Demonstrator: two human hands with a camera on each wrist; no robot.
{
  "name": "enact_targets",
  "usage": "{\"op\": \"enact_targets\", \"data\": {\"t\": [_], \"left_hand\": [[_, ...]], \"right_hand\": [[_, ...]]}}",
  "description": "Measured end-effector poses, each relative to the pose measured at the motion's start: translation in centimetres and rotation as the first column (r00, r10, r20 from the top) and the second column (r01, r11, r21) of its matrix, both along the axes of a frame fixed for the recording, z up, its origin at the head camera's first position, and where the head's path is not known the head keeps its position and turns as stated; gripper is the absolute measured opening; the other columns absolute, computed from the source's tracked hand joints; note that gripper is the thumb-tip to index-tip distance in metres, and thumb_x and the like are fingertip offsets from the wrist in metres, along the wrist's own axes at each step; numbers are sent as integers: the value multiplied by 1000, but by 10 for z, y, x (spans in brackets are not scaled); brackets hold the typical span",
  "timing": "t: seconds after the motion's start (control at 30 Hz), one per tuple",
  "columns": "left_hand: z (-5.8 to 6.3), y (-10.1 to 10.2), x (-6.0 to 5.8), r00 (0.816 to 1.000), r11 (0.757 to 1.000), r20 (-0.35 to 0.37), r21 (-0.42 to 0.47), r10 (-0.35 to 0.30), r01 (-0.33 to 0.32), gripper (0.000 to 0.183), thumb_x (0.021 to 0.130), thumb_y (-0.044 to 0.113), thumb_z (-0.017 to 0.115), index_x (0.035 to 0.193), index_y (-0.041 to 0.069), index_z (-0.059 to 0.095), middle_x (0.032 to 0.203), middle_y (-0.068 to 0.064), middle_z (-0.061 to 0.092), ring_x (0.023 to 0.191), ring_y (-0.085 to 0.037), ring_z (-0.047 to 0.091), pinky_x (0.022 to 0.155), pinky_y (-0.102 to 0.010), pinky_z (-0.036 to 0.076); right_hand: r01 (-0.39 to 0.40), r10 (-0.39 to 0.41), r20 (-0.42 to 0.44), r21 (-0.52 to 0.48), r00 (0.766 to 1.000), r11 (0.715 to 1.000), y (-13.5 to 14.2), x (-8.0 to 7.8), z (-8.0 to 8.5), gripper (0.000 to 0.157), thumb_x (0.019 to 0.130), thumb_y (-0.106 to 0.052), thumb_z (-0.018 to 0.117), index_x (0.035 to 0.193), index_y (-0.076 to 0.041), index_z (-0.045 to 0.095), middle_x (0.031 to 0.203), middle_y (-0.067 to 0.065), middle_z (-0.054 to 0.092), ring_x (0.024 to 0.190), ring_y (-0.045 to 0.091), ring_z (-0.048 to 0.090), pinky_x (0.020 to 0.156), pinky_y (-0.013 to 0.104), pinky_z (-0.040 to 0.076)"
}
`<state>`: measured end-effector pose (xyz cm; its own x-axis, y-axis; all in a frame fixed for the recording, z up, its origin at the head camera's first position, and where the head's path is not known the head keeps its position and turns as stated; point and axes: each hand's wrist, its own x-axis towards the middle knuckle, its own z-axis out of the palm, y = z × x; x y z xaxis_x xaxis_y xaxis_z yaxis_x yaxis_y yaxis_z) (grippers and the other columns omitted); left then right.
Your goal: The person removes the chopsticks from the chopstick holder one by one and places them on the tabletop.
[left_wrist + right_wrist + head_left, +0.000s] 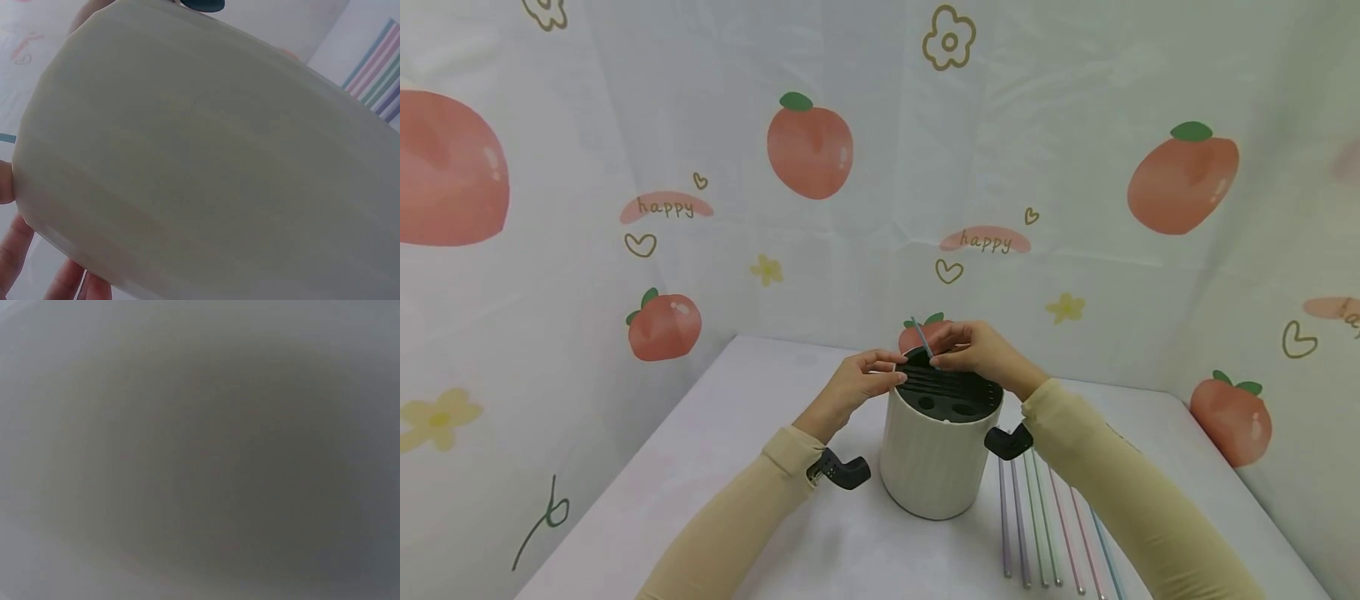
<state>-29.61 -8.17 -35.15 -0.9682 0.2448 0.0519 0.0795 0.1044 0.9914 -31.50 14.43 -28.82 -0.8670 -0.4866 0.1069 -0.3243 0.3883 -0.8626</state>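
Observation:
A white ribbed cylindrical holder [928,467] with a black slotted top stands upright on the table. Above the back of that top, my right hand [981,354] pinches a thin blue stick [920,331], which tilts with its upper end to the left. Whether its lower end is inside an opening is hidden. My left hand [857,383] touches the left rim with its fingertips, thumb and fingers extended. In the left wrist view the holder's wall [200,156] fills most of the picture, with fingers [15,250] at its edge. A blurred pale surface fills the right wrist view.
Several thin sticks [1021,533] in purple, green, pink and blue lie side by side right of the holder, partly under my right forearm. A white table [820,533] bears everything. Behind it hangs a pale cloth [850,250] printed with peaches.

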Motion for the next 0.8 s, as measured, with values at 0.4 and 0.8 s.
{"op": "enact_targets", "data": {"t": [0.4, 0.8], "left_hand": [[-1, 1, 0, 1000, 1000, 12, 24, 7, -7, 30, 86, 14, 72, 116, 11, 69, 122, -14, 56, 101, -21, 62, 95, -37, 53], [1, 1, 0, 1000, 1000, 20, 22, 5, -5, 30, 86, 13, 71, 117, 11, 69, 124, -14, 55, 106, -22, 61, 96, -37, 52]], "right_hand": [[36, -43, -41, -158, 998, 987, 13, 3, 19, 24, 87, -3, 69, 109, 4, 60, 100, 6, 66, 85, 12, 69, 78, 28, 59], [-9, -65, -63, -784, 996, 621, 70, 27, 87, 21, 87, 15, 59, 97, -2, 68, 90, 9, 70, 81, 21, 71, 75, 33, 60]]}}
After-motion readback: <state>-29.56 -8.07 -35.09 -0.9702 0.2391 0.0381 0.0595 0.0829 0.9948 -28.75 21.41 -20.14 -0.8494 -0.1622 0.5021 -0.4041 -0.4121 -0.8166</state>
